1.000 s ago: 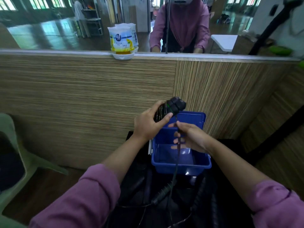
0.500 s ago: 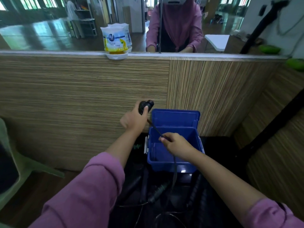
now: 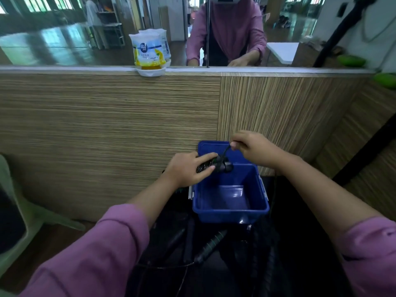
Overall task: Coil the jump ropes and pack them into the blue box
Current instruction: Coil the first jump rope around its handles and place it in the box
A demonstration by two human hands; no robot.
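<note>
An open blue box [image 3: 230, 207] stands on a dark surface in front of me, its lid tilted up at the back; nothing shows inside it. My left hand [image 3: 188, 169] grips the black jump-rope handles [image 3: 216, 165] over the box's left rim. My right hand [image 3: 254, 148] pinches the thin black cord [image 3: 226, 149] just above the handles, over the back of the box. Another black handle [image 3: 209, 246] lies on the dark surface below the box, with thin cord trailing from it.
A wood-grain partition [image 3: 128, 125] rises right behind the box, with a mirror above. An air-freshener tub [image 3: 150, 53] sits on its ledge. A pale green plastic chair [image 3: 19, 221] stands at the left. More dark ropes lie on the surface near me.
My left hand has brought the handles right and down over the box rim. My right hand has lifted from low over the box to its back, pinching the cord close to the handles.
</note>
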